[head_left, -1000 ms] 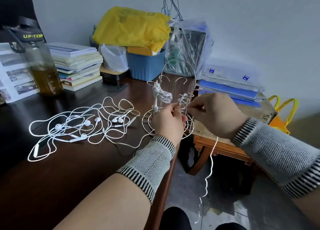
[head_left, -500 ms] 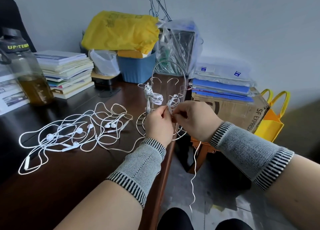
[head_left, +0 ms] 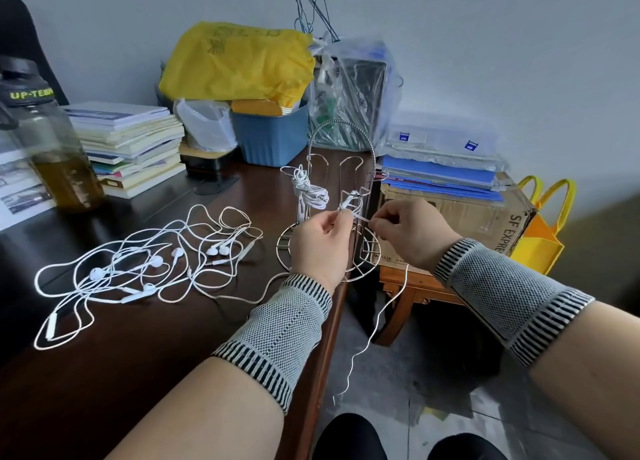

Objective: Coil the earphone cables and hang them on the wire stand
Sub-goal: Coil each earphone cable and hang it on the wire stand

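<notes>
1. The left hand (head_left: 320,243) pinches a small white coil of earphone cable (head_left: 348,207) between thumb and fingertips, holding it up in front of the wire stand (head_left: 341,196).
2. The right hand (head_left: 412,232) pinches the same cable just to the right of the coil, fingers curled round the strand; a short stretch runs taut between the two hands.
3. From under the right hand the loose end of the cable (head_left: 375,328) hangs down past the table edge toward the floor.
4. The stand sits at the right edge of the dark table (head_left: 121,355); one finished bundle (head_left: 306,189) already hangs on a hook on its left side.
5. Left of the stand, a tangle of white earphones (head_left: 145,265) lies spread on the table.
6. Farther back stand a bottle (head_left: 52,148), a pile of books (head_left: 131,144), a blue bin (head_left: 270,134) and a yellow bag (head_left: 239,61).
</notes>
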`<state>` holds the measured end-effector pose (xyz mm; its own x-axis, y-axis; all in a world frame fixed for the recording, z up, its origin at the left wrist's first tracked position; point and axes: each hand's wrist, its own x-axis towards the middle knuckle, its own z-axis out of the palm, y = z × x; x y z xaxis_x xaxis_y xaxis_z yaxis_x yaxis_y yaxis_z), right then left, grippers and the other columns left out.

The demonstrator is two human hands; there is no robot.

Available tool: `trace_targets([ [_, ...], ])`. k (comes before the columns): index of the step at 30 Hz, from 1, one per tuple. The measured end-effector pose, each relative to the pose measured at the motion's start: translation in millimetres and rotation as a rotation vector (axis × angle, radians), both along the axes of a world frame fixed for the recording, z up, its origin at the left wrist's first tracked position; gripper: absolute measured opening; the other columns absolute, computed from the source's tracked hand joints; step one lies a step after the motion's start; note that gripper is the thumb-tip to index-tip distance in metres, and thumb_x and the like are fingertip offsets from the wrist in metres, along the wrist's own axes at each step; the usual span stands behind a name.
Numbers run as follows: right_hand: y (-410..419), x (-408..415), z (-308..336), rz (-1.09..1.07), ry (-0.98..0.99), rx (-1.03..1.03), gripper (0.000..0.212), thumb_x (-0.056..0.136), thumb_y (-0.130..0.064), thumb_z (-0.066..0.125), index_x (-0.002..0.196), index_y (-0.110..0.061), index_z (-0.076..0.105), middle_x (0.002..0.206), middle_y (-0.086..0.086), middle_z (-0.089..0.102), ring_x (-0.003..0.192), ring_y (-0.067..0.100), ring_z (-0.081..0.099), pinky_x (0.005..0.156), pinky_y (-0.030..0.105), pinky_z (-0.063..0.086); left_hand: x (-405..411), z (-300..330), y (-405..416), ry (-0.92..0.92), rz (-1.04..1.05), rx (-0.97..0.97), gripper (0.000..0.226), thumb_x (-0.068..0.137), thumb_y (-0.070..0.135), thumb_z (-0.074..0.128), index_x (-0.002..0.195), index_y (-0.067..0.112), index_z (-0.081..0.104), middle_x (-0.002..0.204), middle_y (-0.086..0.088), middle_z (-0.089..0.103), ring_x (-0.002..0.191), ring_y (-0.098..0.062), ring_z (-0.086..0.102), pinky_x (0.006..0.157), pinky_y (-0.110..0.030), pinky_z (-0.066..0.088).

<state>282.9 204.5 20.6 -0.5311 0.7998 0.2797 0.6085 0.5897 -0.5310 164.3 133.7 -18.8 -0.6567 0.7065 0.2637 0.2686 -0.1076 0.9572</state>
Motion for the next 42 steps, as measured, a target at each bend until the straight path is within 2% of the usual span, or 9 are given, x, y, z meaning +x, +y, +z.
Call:
trace_targets([
  [5,4,2,0,-0.018,-0.018,-0.038,0.022,0.092,-0.028,0.059,0.079,-0.013,0.068,0.071,0.0,0.064,0.059,0.012,0.055,0.055,0.022,0.048,-2,-4,7,-0.057,0.01,0.025,0.026,0.085,0.042,0.064,0.084,0.019,0.075,0.062,-0.004,0.068,0.062,-0.029,0.064,0.068,-0.048,0.059],
  [9,8,5,-1,0.001,0.109,-0.089,0.013,0.09,-0.023,0.063,0.087,-0.015,0.071,0.081,0.005,0.07,0.08,0.025,0.067,0.079,0.041,0.057,-2,-4,8,-0.135,-0.028,0.022,0.013,0.083,0.04,0.068,0.083,0.031,0.077,0.064,-0.002,0.071,0.064,-0.028,0.067,0.068,-0.045,0.06],
  [13,5,2,1,0.06,0.126,-0.021,0.017,0.092,-0.014,0.058,0.09,-0.026,0.07,0.068,-0.005,0.06,0.068,0.021,0.061,0.075,0.037,0.057,3,0,3,-0.234,-0.069,0.027,0.019,0.091,0.031,0.064,0.094,0.015,0.074,0.039,0.012,0.04,0.038,-0.005,0.032,0.043,-0.022,0.029],
  [18,7,2,0,0.089,0.02,0.171,0.029,0.092,-0.01,0.051,0.109,-0.024,0.07,0.062,-0.019,0.053,0.057,0.011,0.057,0.06,0.023,0.05,7,2,2,-0.398,-0.126,0.06,0.025,0.099,0.018,0.052,0.086,0.035,0.063,0.042,0.01,0.035,0.038,-0.005,0.027,0.039,-0.018,0.023],
  [25,8,3,0,0.106,0.02,0.175,0.031,0.092,-0.009,0.05,0.112,-0.022,0.07,0.07,-0.002,0.066,0.068,0.021,0.065,0.068,0.029,0.054,7,3,0,-0.258,-0.058,0.013,0.018,0.098,0.022,0.056,0.088,0.033,0.066,0.055,0.007,0.062,0.045,-0.001,0.052,0.053,-0.021,0.048],
  [28,11,3,-2,0.109,0.046,0.156,0.03,0.092,-0.009,0.05,0.111,-0.023,0.07,0.072,0.005,0.069,0.069,0.022,0.065,0.07,0.029,0.054,3,2,-1,0.004,0.047,-0.07,0.03,0.095,0.03,0.057,0.066,0.028,0.066,0.065,0.002,0.07,0.06,-0.01,0.065,0.068,-0.03,0.056],
  [31,12,4,-3,0.105,0.052,0.146,0.03,0.092,-0.009,0.05,0.11,-0.023,0.07,0.067,0.0,0.066,0.064,0.023,0.063,0.062,0.022,0.05,-1,3,-2,0.313,0.11,-0.136,0.035,0.097,0.035,0.052,0.075,0.014,0.071,0.069,-0.004,0.07,0.067,-0.028,0.065,0.066,-0.038,0.055],
  [35,12,4,-2,0.103,0.039,0.166,0.03,0.092,-0.009,0.051,0.11,-0.023,0.07,0.058,-0.015,0.052,0.055,0.017,0.054,0.056,0.019,0.044,0,6,-6,0.592,0.161,-0.205,0.036,0.099,0.033,0.047,0.078,0.015,0.069,0.062,0.001,0.058,0.065,-0.025,0.054,0.061,-0.034,0.045],
  [42,10,5,-1,0.097,0.033,0.172,0.032,0.091,-0.008,0.049,0.111,-0.022,0.07,0.059,-0.014,0.053,0.055,0.016,0.052,0.061,0.025,0.047,0,3,-5,0.608,0.162,-0.208,0.035,0.098,0.026,0.046,0.072,0.015,0.066,0.059,0.001,0.062,0.064,-0.022,0.061,0.065,-0.038,0.052],
])
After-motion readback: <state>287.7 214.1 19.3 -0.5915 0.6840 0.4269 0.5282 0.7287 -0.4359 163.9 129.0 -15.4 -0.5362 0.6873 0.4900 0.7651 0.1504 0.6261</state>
